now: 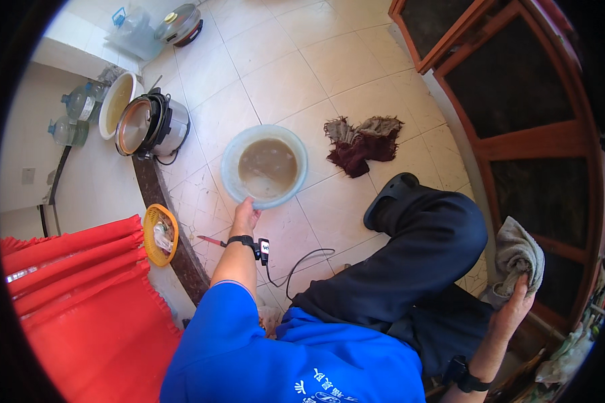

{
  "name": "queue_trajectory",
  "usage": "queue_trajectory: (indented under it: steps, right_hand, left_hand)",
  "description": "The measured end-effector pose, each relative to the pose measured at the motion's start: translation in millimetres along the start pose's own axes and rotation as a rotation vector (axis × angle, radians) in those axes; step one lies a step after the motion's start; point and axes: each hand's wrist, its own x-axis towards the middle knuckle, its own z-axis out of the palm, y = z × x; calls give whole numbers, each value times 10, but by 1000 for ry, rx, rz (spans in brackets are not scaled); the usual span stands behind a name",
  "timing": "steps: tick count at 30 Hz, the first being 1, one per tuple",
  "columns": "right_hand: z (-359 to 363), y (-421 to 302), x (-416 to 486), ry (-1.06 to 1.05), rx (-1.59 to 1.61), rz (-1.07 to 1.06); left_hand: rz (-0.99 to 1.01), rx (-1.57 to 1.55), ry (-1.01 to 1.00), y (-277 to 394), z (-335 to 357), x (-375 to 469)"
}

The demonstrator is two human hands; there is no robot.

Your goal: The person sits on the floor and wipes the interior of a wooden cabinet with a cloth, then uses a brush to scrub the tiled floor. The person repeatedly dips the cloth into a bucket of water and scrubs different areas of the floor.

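Note:
My left hand grips the near rim of a pale blue plastic basin on the tiled floor. Murky brown water covers the basin's bottom. Off to the right, my right hand holds a bunched grey cloth beside the wooden cabinet. A maroon and grey frayed rag lies spread on the tiles, right of the basin. A strap with a small device is on my left wrist, and a black cable runs from it.
Along the left stand an electric pressure cooker, a white basin of cloudy liquid, plastic water bottles and a yellow basket. A lidded electric pan sits farther back. A wooden cabinet lines the right; a red curtain hangs near left.

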Motion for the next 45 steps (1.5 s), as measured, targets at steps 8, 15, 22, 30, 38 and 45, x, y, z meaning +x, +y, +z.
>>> queue_trajectory:
  steps: [8,15,22,30,38,45]
  right_hand:
    - [2,-46,-20,15,-118,-8]
    - [-144,84,44,20,-91,-1]
    - [-378,140,316,43,-121,108]
    - [-50,603,814,-7,-170,351]
    - [43,967,1064,15,-168,584]
    - [-28,1341,1225,14,-108,634]
  left_hand:
    - [-3,-152,148,3,-350,296]
    - [328,1014,468,-12,23,-280]
    - [826,1152,-301,-246,2103,-1014]
    - [927,1762,-272,-413,3950,-669]
    - [920,1696,-221,-372,4533,-242]
    - [1165,1306,-357,479,5121,122]
